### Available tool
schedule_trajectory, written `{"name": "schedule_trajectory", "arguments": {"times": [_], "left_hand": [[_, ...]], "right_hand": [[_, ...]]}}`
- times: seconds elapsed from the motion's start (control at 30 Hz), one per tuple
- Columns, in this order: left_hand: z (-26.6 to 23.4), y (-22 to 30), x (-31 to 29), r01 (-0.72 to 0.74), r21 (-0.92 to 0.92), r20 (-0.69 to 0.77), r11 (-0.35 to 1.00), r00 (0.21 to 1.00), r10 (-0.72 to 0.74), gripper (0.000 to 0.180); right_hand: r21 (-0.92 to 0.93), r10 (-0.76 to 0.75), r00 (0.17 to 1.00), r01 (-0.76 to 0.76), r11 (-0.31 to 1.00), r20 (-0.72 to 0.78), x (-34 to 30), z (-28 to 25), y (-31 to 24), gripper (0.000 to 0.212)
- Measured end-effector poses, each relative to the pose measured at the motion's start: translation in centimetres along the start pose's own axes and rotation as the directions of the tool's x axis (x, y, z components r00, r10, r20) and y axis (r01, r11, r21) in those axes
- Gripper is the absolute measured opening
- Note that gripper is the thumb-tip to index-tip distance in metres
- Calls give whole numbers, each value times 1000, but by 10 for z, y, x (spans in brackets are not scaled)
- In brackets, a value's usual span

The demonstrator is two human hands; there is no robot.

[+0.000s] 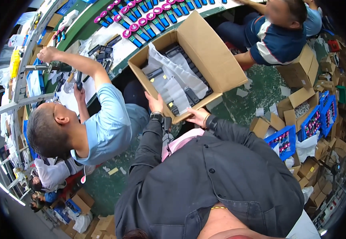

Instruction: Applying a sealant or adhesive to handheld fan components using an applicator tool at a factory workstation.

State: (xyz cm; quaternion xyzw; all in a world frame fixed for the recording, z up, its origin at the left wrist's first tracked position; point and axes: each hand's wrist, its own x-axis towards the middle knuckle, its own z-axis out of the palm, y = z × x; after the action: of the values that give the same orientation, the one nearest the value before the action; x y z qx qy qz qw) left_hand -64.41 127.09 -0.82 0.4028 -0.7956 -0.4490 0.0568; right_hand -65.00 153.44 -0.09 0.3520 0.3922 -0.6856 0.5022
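Observation:
An open cardboard box [220, 65] is in front of me, tilted, with a large flap raised at its far right. My left hand [155, 104] grips its near left corner, fingers along the wall. At its near edge my right hand [198, 117] is closed on the cardboard, thumb over the rim. Inside lie rows of black plastic housings [191, 95], partly covered by crumpled white sheets [181, 75]. The housings' lower layers are hidden.
A co-worker in light blue [105, 127] sits close on the left, working at a bench press [41, 67]. Another person in dark blue [276, 44] sits far right. Blue-and-pink devices [147, 24] line the workbench. Blue crates [280, 141] and cartons [300, 65] crowd the right; paper scraps litter the green floor.

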Motion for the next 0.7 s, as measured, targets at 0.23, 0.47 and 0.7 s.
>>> {"name": "schedule_trajectory", "arguments": {"times": [0.23, 0.47, 0.7], "left_hand": [[-40, -41, -62, 211, 120, 269, 970, 934, -237, 99], [-59, 8, -143, 490, -38, 290, 871, 839, -460, 86], [-128, -63, -311, 557, -271, 88, 785, 827, -556, 43]], "right_hand": [[-908, -471, 784, 408, -101, 404, -121, 11, -115, 53], [-917, -798, 465, 85, -391, 383, -1, -83, -196, 71], [-769, -709, 297, 264, -582, 639, -32, -2, -173, 56]]}}
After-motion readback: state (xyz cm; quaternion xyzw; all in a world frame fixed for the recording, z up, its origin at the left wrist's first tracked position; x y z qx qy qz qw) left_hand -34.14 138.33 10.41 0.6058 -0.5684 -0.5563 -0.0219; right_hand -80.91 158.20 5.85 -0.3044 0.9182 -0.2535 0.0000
